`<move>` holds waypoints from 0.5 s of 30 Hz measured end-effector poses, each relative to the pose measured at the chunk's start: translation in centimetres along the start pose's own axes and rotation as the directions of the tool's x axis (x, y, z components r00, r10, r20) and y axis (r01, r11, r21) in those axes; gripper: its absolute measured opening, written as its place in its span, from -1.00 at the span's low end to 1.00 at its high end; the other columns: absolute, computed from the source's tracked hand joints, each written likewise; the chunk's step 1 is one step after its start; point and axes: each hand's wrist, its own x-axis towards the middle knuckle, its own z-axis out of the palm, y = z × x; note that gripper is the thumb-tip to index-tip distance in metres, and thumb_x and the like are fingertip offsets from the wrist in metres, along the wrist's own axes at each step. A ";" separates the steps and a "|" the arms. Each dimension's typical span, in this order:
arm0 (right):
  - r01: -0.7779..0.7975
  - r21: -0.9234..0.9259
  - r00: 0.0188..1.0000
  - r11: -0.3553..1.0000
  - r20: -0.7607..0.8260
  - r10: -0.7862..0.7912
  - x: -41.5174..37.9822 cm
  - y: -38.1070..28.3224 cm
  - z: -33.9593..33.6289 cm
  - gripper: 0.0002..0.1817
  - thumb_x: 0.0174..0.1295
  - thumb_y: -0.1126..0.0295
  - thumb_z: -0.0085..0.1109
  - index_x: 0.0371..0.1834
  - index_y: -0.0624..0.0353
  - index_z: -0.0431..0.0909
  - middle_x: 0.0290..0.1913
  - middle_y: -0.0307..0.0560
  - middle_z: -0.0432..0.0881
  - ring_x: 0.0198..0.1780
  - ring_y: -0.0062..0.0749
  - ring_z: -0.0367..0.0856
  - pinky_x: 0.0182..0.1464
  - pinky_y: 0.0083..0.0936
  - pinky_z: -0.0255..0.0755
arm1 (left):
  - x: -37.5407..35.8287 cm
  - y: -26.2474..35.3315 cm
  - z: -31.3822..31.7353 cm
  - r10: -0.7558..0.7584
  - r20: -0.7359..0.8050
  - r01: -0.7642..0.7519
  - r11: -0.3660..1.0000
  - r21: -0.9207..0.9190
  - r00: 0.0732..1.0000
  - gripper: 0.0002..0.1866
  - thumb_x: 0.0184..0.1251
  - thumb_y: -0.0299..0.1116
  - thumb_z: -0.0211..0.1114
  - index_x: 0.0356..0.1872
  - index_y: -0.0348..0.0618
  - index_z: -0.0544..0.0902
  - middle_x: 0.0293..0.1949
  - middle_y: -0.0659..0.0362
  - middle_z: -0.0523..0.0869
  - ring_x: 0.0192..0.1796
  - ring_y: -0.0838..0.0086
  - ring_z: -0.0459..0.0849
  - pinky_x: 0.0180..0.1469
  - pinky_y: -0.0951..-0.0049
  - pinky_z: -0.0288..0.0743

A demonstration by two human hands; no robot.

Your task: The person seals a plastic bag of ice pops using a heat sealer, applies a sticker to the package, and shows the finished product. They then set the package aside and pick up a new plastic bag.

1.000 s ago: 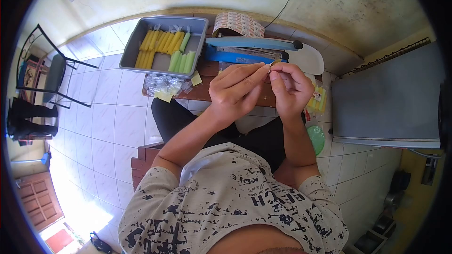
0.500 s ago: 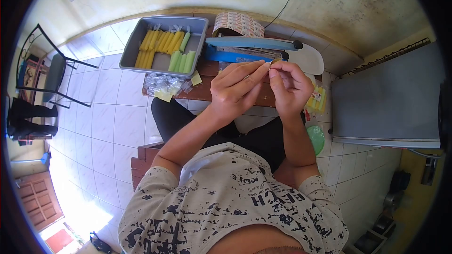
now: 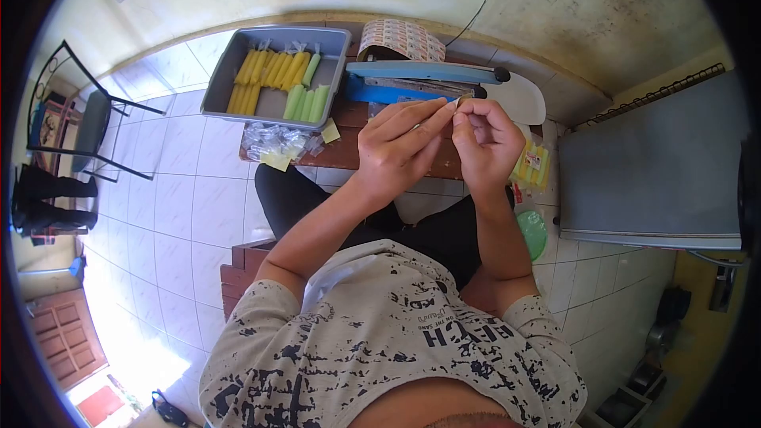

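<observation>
My left hand (image 3: 396, 143) and my right hand (image 3: 487, 139) are raised over the front of the low brown table (image 3: 349, 150). Their fingertips meet and pinch something small and thin, mostly hidden by the fingers. Just beyond them lies a blue bag sealer (image 3: 420, 73) with a long lever arm. Behind the sealer a curled sheet of printed labels (image 3: 402, 38) stands. Left of it, a grey tub (image 3: 212, 103) holds yellow tubes (image 3: 247, 99) and green tubes (image 3: 306, 103) in clear plastic.
Clear plastic wrappers (image 3: 277, 143) and yellow paper scraps (image 3: 330, 132) lie at the table's left front. A labelled pack of yellow tubes (image 3: 533, 165) and a green plastic item (image 3: 533, 236) are at the right, near a grey cabinet (image 3: 646, 162). A chair (image 3: 93, 115) stands far left.
Both hands stay pinched together at nearly the same spot. The right hand's fingers have curled in and shifted slightly left; the left hand has barely moved.
</observation>
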 end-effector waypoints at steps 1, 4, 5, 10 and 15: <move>-0.001 0.000 1.000 1.000 0.000 0.001 0.0 0.0 0.0 -0.90 0.18 0.75 0.10 -0.25 0.44 0.49 -0.27 -0.15 0.59 -0.23 -0.67 0.56 -0.20 -0.71 0.51 | 0.0 0.0 0.0 -0.005 0.001 0.005 1.000 -0.001 1.000 -0.68 -0.06 -0.70 0.37 -0.18 -0.30 0.72 -0.20 0.01 0.74 -0.21 0.25 0.74 -0.18 0.42 0.60; -0.006 -0.014 1.000 1.000 -0.004 0.006 0.1 0.0 0.1 -0.92 0.18 0.74 0.09 -0.28 0.42 0.48 -0.29 -0.16 0.58 -0.24 -0.67 0.56 -0.21 -0.72 0.51 | 0.1 0.4 0.0 -0.090 0.016 0.091 0.995 -0.046 0.996 -0.70 -0.02 -0.69 0.35 -0.19 -0.29 0.73 -0.21 0.01 0.74 -0.22 0.23 0.74 -0.17 0.41 0.60; -0.015 -0.008 1.000 1.000 -0.006 0.015 0.1 -0.1 0.3 -0.92 0.18 0.74 0.09 -0.29 0.40 0.47 -0.30 -0.17 0.58 -0.25 -0.68 0.56 -0.22 -0.73 0.51 | 0.2 0.5 0.0 -0.090 0.016 0.091 0.995 -0.046 0.996 -0.70 -0.02 -0.69 0.35 -0.19 -0.29 0.73 -0.21 0.01 0.74 -0.22 0.23 0.74 -0.17 0.41 0.60; -0.029 -0.031 1.000 0.999 -0.005 0.029 0.2 0.4 0.0 -0.92 0.17 0.73 0.10 -0.32 0.36 0.46 -0.33 -0.21 0.56 -0.30 -0.70 0.55 -0.27 -0.76 0.49 | 0.2 0.5 -0.3 -0.336 0.097 0.350 0.904 -0.247 0.937 -0.84 0.14 -0.62 0.32 -0.23 -0.33 0.72 -0.22 0.01 0.75 -0.22 0.36 0.73 -0.14 0.48 0.57; 0.038 -0.164 0.998 0.986 0.063 -0.028 0.6 1.2 -0.1 -0.91 0.12 0.70 0.16 -0.36 0.36 0.46 -0.37 -0.22 0.56 -0.36 -0.72 0.54 -0.34 -0.76 0.46 | 0.2 -0.4 -0.4 -0.513 0.239 0.564 0.711 -0.419 0.824 -0.88 0.23 -0.59 0.30 -0.23 -0.40 0.69 -0.25 0.06 0.75 -0.19 0.49 0.69 -0.10 0.51 0.54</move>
